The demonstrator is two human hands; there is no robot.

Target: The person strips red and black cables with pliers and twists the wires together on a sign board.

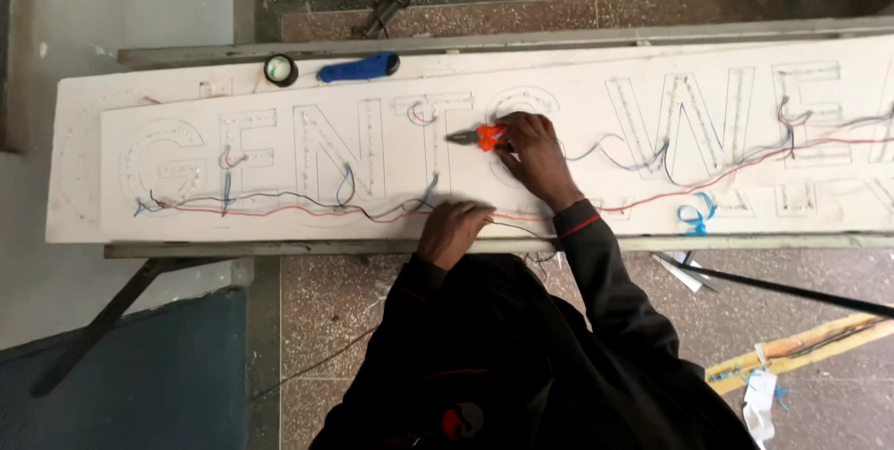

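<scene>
A long white sign board (279,87) with dotted letter outlines lies across a stand. Red, black and blue wires (307,208) run along its lower part. My right hand (533,154) grips orange-handled pliers (477,137) whose jaws point left over the middle of the board. My left hand (453,229) rests on the board's near edge, fingers curled on the wires there; whether it pinches a wire is hard to tell.
A roll of black tape (280,70) and a blue-handled tool (358,67) lie at the board's far edge. A metal rail (279,249) runs under the near edge. Scraps of wire and paper (762,392) litter the speckled floor at right.
</scene>
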